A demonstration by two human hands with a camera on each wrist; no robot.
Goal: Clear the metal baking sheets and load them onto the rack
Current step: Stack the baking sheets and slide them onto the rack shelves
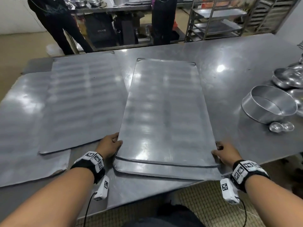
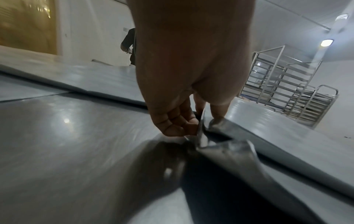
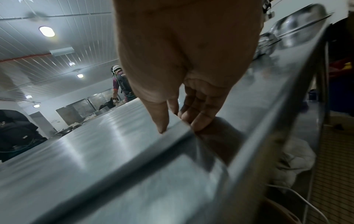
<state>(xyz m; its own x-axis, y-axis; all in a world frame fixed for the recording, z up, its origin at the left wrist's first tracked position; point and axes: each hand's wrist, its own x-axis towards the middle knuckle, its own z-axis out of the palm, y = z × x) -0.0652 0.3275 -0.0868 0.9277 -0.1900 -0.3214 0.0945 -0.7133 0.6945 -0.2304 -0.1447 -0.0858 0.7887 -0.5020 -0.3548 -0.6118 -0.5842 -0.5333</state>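
Note:
A metal baking sheet [image 1: 165, 110] lies lengthwise in front of me on top of a second sheet [image 1: 164, 172] whose near rim shows beneath it. My left hand [image 1: 109, 145] pinches the top sheet's left edge near its front corner, thumb on top [image 2: 217, 119], fingers [image 2: 178, 122] curled under. At the right front corner my right hand [image 1: 225, 152] grips the same sheet, thumb [image 3: 162, 121] pressing the top and fingers [image 3: 199, 116] wrapped below the edge. More sheets [image 1: 82, 99] lie overlapped to the left. The tray rack [image 1: 218, 18] stands beyond the table's far right.
Round cake tins [image 1: 268, 104], bowls [image 1: 290, 77] and small moulds [image 1: 281, 126] crowd the steel table's [image 1: 229, 59] right side. Two people [image 1: 54, 22] stand past the far edge by another counter. A second rack [image 2: 310, 104] shows in the left wrist view. Matting covers the floor [image 1: 205, 202] below me.

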